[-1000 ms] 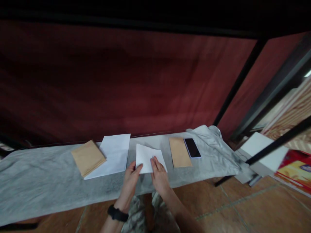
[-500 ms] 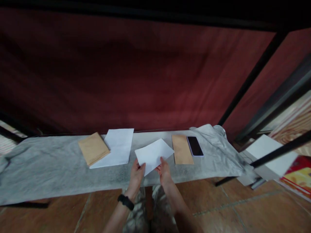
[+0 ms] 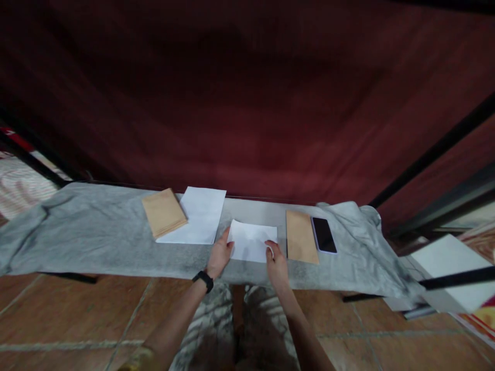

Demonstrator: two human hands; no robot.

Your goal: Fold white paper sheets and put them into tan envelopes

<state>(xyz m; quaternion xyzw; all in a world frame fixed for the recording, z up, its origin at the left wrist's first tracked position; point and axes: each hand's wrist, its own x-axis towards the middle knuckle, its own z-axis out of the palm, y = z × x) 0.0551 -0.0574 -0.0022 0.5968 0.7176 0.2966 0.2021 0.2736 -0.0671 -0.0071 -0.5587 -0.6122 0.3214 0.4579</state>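
A white sheet of paper (image 3: 249,240), perhaps folded, lies nearly square to me at the middle of the cloth-covered bench. My left hand (image 3: 218,256), a black band on its wrist, grips the sheet's left edge. At the lower right corner, my right hand (image 3: 277,264) is closed on the paper, and the corner curls up by its fingers. Just right of this hand is a brown envelope (image 3: 301,237), with a dark-screened phone (image 3: 324,235) beside it. Left of my left hand lie larger white sheets (image 3: 201,216), partly covered by a stack of brown envelopes (image 3: 164,212).
A grey cloth (image 3: 116,242) covers the narrow bench and is bunched up at its right end. Behind it hangs a dark red panel (image 3: 255,129). A white box (image 3: 452,263) stands beyond a dark bar at the right. Below is a tiled floor (image 3: 96,304).
The paper has turned from a slanted position to nearly square and now rests lower on the bench. Both hands still hold it, the right at its lower right corner. My view has shifted.
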